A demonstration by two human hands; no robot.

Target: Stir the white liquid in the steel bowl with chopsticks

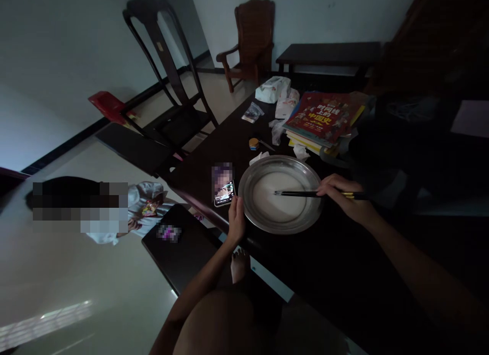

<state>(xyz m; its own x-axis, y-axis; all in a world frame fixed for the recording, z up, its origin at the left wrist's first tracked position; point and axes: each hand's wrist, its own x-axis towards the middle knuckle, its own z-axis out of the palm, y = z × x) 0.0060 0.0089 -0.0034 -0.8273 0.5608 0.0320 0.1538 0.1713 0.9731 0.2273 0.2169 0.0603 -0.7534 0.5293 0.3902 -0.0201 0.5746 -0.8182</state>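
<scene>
Chopsticks lie nearly level across the frame, long axis running left to right, tips pointing left toward the middle of the metal pan, back ends poking out past the hand to the right. The pair is held together and parallel, over the white liquid in the pan; can't tell if the tips touch the liquid.

Right hand sits at the pan's right rim, fingers curled closed around the chopsticks' rear part. The chopsticks stick out leftward from that hand.

Left hand rests on the pan's left edge, fingers wrapped loosely on the rim, thumb side up. A phone with a lit screen lies just beside it on the dark table, between hand and table edge.

Behind the pan: a small round tin, crumpled tissue, a stack of books with a red cover on top, a tissue pack and plastic wrappers. Nothing lies between chopsticks and pan centre.

Left of the table: a dark chair, and another person low on the floor. A wooden armchair and a bench stand at the far wall. The person's own knee and bare foot show below the table edge.
</scene>
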